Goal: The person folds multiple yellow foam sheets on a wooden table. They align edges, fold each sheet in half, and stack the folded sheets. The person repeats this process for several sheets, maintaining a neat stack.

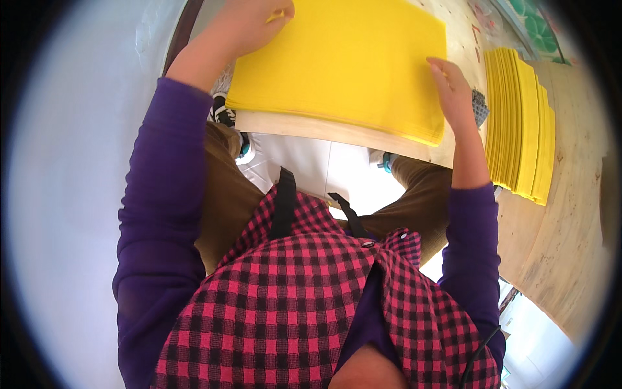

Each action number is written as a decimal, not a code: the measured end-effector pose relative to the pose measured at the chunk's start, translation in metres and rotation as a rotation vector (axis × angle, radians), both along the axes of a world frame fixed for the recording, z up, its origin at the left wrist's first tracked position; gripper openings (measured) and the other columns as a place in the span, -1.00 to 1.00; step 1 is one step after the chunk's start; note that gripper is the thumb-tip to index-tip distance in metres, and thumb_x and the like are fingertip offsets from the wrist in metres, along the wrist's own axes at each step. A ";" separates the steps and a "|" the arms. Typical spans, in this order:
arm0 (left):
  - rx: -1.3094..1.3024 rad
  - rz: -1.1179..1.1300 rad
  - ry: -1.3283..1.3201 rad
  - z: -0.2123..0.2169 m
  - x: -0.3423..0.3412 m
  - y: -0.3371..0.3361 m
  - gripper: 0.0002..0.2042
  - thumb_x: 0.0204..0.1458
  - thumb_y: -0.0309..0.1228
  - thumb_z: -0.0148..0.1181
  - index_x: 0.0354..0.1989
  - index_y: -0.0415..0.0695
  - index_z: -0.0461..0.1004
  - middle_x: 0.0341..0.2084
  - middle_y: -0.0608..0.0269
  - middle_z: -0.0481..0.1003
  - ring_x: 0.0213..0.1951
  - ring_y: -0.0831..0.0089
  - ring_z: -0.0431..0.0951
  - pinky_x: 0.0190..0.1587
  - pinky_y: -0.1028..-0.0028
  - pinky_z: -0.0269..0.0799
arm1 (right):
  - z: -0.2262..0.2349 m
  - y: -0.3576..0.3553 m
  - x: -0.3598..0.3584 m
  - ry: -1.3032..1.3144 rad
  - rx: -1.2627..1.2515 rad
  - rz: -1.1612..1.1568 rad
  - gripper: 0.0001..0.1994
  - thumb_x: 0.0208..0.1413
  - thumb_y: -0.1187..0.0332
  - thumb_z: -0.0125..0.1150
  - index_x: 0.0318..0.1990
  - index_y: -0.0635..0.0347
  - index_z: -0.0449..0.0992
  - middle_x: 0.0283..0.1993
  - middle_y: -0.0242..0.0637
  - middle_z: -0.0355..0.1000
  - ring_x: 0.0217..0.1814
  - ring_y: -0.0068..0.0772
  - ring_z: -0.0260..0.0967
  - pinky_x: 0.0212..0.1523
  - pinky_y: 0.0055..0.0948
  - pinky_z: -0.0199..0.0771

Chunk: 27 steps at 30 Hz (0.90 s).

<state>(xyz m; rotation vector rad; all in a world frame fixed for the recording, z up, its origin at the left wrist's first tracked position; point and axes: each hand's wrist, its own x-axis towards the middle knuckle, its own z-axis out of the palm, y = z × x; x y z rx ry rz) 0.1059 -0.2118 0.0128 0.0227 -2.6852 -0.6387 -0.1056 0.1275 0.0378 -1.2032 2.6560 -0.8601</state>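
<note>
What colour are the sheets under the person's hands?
Bright yellow sheets, best seen in the head view.

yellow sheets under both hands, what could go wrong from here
1. The stack of yellow sheets reaches the near edge of the wooden table, so a pull toward the body could slide sheets off.
2. The left hand pinches only a far corner, which might crease.
3. The second yellow pile lies close beside the right hand; a sweep of that arm could knock it askew.

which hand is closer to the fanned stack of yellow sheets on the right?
Right. The right hand rests on the near yellow sheet pile's right edge, just beside the fanned stack; the left hand is across that pile at its far-left corner.
</note>
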 end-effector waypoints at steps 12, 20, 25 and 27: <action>0.050 0.088 0.160 -0.021 -0.008 -0.021 -0.79 0.08 -0.45 0.06 -0.11 -0.16 0.45 -0.15 0.05 0.48 -0.05 0.11 0.43 -0.01 0.24 0.33 | -0.020 -0.019 -0.017 -0.036 -0.087 -0.040 -0.74 0.18 0.32 0.10 -0.10 0.34 0.49 -0.15 -0.10 0.44 -0.09 -0.24 0.40 -0.07 -0.39 0.38; 0.037 0.348 0.387 -0.018 -0.022 -0.040 -0.80 0.01 -0.47 0.02 -0.21 -0.15 0.51 -0.21 0.08 0.49 -0.12 0.06 0.47 -0.08 0.19 0.39 | -0.018 -0.009 -0.015 -0.008 -0.133 -0.035 -0.75 0.17 0.35 0.11 -0.11 0.35 0.48 -0.14 -0.08 0.44 -0.08 -0.24 0.40 -0.05 -0.41 0.38; 0.354 0.398 0.310 -0.010 -0.032 -0.030 -0.83 0.00 -0.49 0.03 -0.27 -0.16 0.52 -0.33 0.12 0.51 -0.26 0.15 0.50 -0.20 0.30 0.42 | -0.022 -0.002 -0.010 -0.113 -0.145 -0.035 -0.79 0.15 0.38 0.13 -0.13 0.32 0.47 -0.13 -0.12 0.42 -0.08 -0.22 0.39 -0.03 -0.38 0.37; 0.276 0.402 0.314 -0.011 -0.038 -0.031 -0.83 0.02 -0.48 0.07 -0.23 -0.24 0.50 -0.35 0.15 0.52 -0.32 0.31 0.51 -0.23 0.39 0.41 | -0.019 -0.003 -0.011 -0.064 -0.094 -0.024 -0.79 0.18 0.38 0.12 -0.09 0.29 0.47 -0.10 -0.22 0.41 -0.05 -0.36 0.37 -0.01 -0.44 0.35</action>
